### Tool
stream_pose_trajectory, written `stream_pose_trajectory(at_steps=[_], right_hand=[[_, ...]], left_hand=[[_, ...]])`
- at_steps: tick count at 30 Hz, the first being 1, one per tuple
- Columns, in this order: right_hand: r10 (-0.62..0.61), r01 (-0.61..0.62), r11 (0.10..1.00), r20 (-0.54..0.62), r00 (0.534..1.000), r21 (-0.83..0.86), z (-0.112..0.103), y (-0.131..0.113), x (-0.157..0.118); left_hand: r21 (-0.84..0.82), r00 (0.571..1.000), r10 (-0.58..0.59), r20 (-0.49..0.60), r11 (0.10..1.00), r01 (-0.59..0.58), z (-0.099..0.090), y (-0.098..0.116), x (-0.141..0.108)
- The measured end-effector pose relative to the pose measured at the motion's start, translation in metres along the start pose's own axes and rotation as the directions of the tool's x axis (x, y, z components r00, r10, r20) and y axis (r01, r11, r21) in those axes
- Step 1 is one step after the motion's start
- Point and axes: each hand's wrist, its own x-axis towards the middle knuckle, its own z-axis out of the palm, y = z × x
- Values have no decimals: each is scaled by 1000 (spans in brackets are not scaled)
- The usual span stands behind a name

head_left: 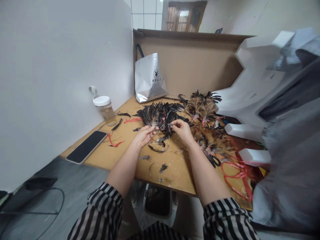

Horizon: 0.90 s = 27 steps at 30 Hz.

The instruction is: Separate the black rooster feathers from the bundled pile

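Observation:
My left hand (145,135) is closed in a pinch at the quill ends of a small bunch of dark and brown feathers (151,114), which fans upward from the fingertips. Just to its right, my right hand (183,130) pinches what looks like the pale quill of a dark curved feather (171,116); the grip is small and partly hidden by the fingers. Behind both hands lies a pile of black feathers (163,108), some tied with red. Loose feathers and bits of fluff, such as a grey feather (163,167), are scattered on the wooden table (175,180).
Brown feather bundles (201,108) lie at the right, with black-handled scissors (213,160) and red plastic ribbon (235,175) nearer. A phone (87,146) and a lidded jar (106,111) sit left. A silver bag (149,78) stands at the back, white foam (246,83) at right.

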Motion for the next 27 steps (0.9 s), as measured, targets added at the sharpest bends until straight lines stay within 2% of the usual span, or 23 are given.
stream_pose_trajectory(at_steps=[3, 6, 13, 17, 22, 25, 27], right_hand=[[-184, 183, 979, -3, 983, -91, 5, -12, -4], [-273, 271, 950, 14, 962, -155, 10, -22, -7], [-366, 374, 896, 79, 927, -240, 15, -28, -10], [-390, 400, 877, 90, 916, -266, 15, -25, -10], [-462, 488, 828, 155, 873, -278, 24, -24, -14], [-469, 500, 822, 176, 866, -272, 30, -26, -16], [-460, 482, 836, 146, 876, -261, 31, -27, -17]], left_hand=[[6, 999, -36, 4, 999, 36, 0, -1, 1], [6, 999, -49, 6, 999, 49, 1, -1, 0], [28, 992, -117, 39, 993, 116, 5, 0, -4], [37, 991, -115, 67, 993, 113, 5, -1, -5], [65, 989, -110, 101, 993, 103, 3, -5, -3], [68, 992, -99, 79, 993, 94, 2, -6, -1], [73, 995, -90, 45, 994, 87, 2, -5, 0]])
